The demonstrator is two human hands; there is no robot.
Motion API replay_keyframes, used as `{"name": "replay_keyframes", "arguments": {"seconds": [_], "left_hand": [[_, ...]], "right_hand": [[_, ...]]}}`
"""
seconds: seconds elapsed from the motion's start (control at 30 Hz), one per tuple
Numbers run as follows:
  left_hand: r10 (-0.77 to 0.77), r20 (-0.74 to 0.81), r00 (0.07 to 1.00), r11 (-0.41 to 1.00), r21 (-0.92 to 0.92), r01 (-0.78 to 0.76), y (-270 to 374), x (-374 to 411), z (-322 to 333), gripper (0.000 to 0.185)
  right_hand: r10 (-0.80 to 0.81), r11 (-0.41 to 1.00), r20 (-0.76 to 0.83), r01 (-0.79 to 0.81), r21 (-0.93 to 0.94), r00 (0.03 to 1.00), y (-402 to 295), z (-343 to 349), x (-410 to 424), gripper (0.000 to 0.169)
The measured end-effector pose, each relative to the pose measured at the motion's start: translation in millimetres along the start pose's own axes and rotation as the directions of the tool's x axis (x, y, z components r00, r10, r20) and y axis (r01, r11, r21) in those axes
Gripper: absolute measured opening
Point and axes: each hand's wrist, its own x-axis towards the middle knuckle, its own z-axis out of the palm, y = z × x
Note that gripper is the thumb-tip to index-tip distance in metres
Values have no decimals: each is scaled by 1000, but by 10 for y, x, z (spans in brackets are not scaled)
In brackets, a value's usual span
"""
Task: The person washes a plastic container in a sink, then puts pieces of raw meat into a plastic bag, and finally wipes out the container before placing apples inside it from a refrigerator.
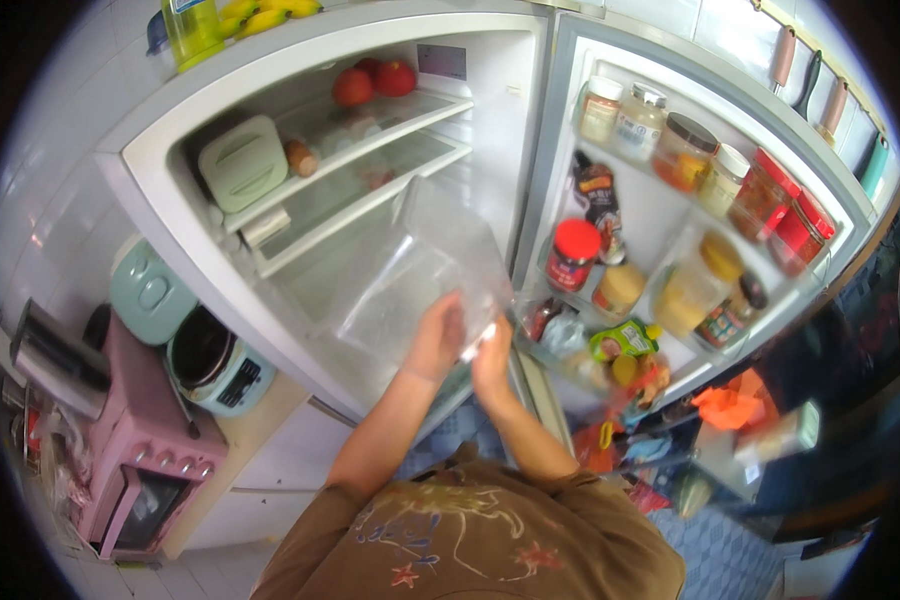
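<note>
A clear plastic fridge drawer point(412, 262), tilted and blurred, is held in front of the open refrigerator point(330, 37). My left hand point(439, 337) grips its near side, and my right hand point(493, 349) holds it close to its lower right corner. Something small and white shows between the hands, too blurred to name. Behind the drawer, glass shelves point(390, 176) carry red round fruits point(375, 81), a pale green lidded container point(244, 163) and a brown item. Jars, among them a red-lidded jar point(572, 255), and pouches fill the racks of the open door to the right.
The open fridge door point(562, 150) stands at the right. On the left are a pink toaster oven point(154, 480) and an open light blue rice cooker point(221, 367) on a counter. Bananas point(270, 15) lie on top of the fridge. Utensils hang at the upper right.
</note>
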Motion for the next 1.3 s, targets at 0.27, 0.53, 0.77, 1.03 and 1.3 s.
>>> {"name": "replay_keyframes", "arguments": {"seconds": [0.27, 0.53, 0.77, 1.03, 1.3], "left_hand": [[-127, 95, 987, 956, -255, 147, -286, 238, -563, 27], [-348, -396, 850, 930, -32, 366, -175, -10, -576, 25], [-486, -187, 854, 872, -175, 458, -170, 70, -1119, 25], [-537, -132, 833, 830, 93, 550, 49, -123, -1303, 42], [-423, 224, 878, 801, 545, 247, 249, -365, -1044, 39]], "right_hand": [[-669, 156, 490, 751, -641, 558, -272, -97, -137, 19], [-494, -46, 720, 813, -580, 486, -776, -42, 574, 20], [-273, -93, 949, 977, -191, 160, -738, 19, 405, 17], [436, 779, 662, 112, -617, 610, -690, -102, 1176, 13], [251, 923, 300, -135, -359, 920, 20, -611, 1345, 9]]}}
